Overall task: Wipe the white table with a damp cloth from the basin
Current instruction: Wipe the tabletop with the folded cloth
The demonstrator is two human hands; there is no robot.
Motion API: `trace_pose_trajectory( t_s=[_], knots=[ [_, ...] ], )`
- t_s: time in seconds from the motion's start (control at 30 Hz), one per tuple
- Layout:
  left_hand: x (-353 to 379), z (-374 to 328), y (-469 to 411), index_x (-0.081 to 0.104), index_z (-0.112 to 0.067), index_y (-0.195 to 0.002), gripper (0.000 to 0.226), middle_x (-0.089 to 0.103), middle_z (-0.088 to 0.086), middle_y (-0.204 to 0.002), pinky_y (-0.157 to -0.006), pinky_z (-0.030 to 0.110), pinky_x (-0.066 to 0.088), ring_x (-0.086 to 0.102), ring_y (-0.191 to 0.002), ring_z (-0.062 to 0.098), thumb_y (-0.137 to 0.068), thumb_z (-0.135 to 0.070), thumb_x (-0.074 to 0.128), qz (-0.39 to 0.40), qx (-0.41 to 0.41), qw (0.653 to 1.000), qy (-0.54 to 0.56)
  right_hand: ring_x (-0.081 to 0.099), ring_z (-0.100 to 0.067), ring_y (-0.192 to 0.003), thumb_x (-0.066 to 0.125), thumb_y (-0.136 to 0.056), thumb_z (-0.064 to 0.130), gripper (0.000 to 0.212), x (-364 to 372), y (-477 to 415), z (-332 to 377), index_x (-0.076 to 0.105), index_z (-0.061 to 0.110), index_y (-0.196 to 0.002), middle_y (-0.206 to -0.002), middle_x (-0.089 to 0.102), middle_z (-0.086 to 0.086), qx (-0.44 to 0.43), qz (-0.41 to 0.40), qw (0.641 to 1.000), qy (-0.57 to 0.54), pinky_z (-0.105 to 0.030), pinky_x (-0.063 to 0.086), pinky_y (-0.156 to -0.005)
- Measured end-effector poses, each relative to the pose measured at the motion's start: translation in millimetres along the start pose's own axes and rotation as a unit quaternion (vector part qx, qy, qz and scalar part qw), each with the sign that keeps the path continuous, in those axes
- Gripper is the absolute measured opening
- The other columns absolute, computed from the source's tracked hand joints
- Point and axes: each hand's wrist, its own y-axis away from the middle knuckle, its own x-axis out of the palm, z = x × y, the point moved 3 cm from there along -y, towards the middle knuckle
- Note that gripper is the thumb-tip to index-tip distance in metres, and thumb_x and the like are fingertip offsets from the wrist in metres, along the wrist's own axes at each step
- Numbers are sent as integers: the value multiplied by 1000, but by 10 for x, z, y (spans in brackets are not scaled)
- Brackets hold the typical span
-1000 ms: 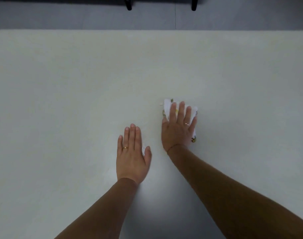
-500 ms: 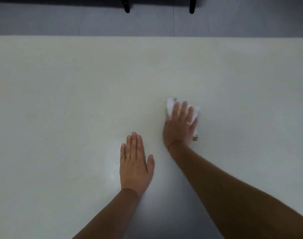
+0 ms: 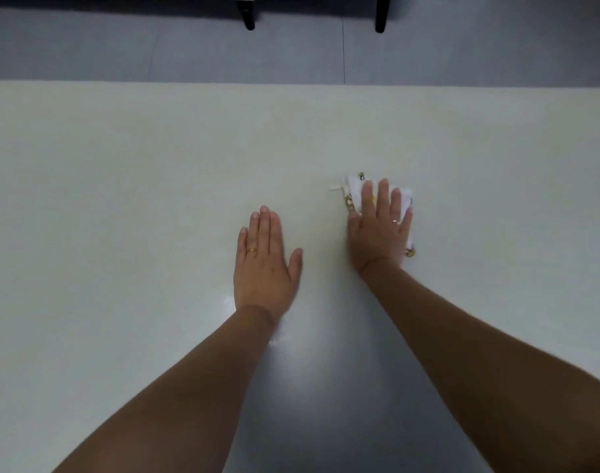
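Mid-table (image 3: 121, 199), well inside every edge, the flat right hand (image 3: 380, 233) presses the cloth (image 3: 353, 189); left hand (image 3: 262, 264) flat, empty.

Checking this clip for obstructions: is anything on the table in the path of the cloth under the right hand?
Nothing visible does. The right hand lies flat on the cloth, and the table around it is bare. Only the left hand rests on the surface, beside it and apart.
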Motion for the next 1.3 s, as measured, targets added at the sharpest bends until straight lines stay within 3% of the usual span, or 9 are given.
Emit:
trace_pose_trajectory(
  t_s=[0.07,0.27,0.53,0.7,0.8,0.87,0.97,1.07,1.3],
  knots=[
    [17,-7,6,5,-5,-151,69,3,11,-161,-121,38,-1,-3,-148,22,-96,-45,14,-2,0,1000,-10,-3,-28,-146,23,-99,36,58,98,151,336,0,22,-151,-160,-4,-6,-20,-9,1000,14,-48,-6,-116],
    [13,6,-5,12,-5,-151,65,10,12,-160,-121,37,2,4,-148,22,-95,-38,14,-5,2,1000,-15,8,-26,-146,29,-98,34,56,73,141,504,14,22,-150,-159,11,-5,-315,17,948,46,-46,4,-119],
    [3,-18,-13,16,-3,-150,67,13,12,-159,-120,37,2,7,-148,22,-92,-35,22,-5,-5,1000,5,0,-27,-147,25,-99,37,58,-5,-344,298,4,23,-151,-160,-1,-5,31,-15,999,-11,-48,-4,-117],
    [1,-11,-17,13,-5,-150,65,12,12,-159,-121,39,5,6,-148,22,-94,-38,18,0,-8,1000,-16,4,-28,-146,18,-96,41,58,121,28,807,10,22,-151,-160,7,-6,-242,10,969,46,-49,2,-118],
    [-17,-26,-24,18,-3,-149,66,14,13,-159,-119,38,2,8,-148,23,-92,-36,20,3,-7,1000,-5,12,-27,-146,31,-96,35,57,33,-168,611,18,22,-150,-159,14,-6,-344,17,937,59,-46,7,-118],
    [-30,-30,-24,19,-2,-149,67,15,13,-158,-119,37,2,8,-147,23,-92,-35,21,-2,-5,1000,5,9,-26,-146,33,-97,34,57,-24,-421,364,14,23,-150,-159,10,-6,-285,10,956,66,-45,5,-117],
    [-68,-47,-37,22,-1,-149,68,19,14,-158,-120,36,2,10,-147,23,-89,-34,25,-18,-5,999,35,4,-24,-147,30,-99,33,56,-100,-687,87,10,24,-151,-160,4,-3,-88,-10,996,16,-44,1,-116],
    [-142,-124,-208,22,-2,-149,68,18,14,-158,-120,35,-1,10,-148,24,-89,-34,28,-51,-13,997,64,0,-25,-147,27,-99,35,57,-35,-635,320,6,24,-151,-160,0,-3,23,-24,999,-17,-47,-3,-116],
    [-183,-140,-880,13,-5,-151,59,9,11,-160,-119,34,-7,3,-148,22,-99,-31,25,-65,-31,996,44,8,-24,-146,25,-97,37,55,-2,-590,577,12,26,-150,-160,9,-2,-322,4,944,67,-46,3,-117]
  ],
)
